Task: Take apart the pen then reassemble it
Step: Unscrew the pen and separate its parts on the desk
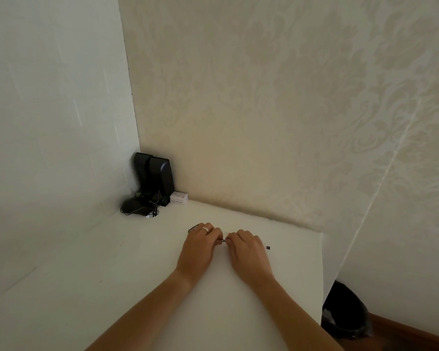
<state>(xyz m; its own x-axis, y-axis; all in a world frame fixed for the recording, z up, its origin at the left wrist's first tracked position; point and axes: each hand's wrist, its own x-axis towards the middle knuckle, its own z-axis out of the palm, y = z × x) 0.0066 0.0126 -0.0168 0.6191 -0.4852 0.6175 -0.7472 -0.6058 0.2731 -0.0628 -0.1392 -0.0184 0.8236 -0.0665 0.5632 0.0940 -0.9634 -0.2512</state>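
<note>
Both hands meet over the white table (112, 287) near its far edge. My left hand (200, 245), with a ring on one finger, is closed around a dark pen body; the pen's end (192, 228) sticks out past the fingers to the left. My right hand (246, 249) pinches a small metallic pen part (223, 240) between the fingertips, right at the left hand's fingertips. A small black pen piece (268, 247) lies loose on the table just right of my right hand. Most of the pen is hidden by the fingers.
Black speakers (155, 178) with tangled cables and a dark mouse (134, 207) stand in the far left corner, next to a small white box (179, 198). Walls close the table on the left and far sides. A black waste bin (345, 310) stands on the floor beyond the right edge.
</note>
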